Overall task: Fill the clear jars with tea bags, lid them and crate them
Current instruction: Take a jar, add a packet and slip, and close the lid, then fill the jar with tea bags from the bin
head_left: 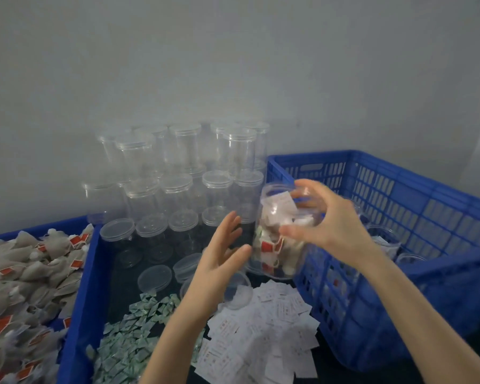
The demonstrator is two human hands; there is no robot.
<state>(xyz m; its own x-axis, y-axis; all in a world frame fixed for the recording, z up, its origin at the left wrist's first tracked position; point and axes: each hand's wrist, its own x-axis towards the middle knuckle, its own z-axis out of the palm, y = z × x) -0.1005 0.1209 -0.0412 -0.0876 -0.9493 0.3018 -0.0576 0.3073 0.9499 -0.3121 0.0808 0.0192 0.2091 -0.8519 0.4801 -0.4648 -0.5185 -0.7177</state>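
Up between the two hands sits a filled jar [279, 234], tilted, packed with tea bags and a white slip near its mouth. Fingers and thumb of the right hand [327, 220] curl round the jar's upper part and grip it. Just left of the jar, the left hand [222, 256] is spread, fingers straight; whether its thumb touches the jar's side I cannot tell. Under the right forearm and beyond that hand stands the blue crate [399, 206], clear jars blurred inside it. Past the left fingertips rise the stacked empty jars [183, 173]. Below the left wrist lie loose lids [154, 278], green sachets [133, 339] and white slips [261, 328]. Far left of that hand, a bin of tea bags [20, 286].
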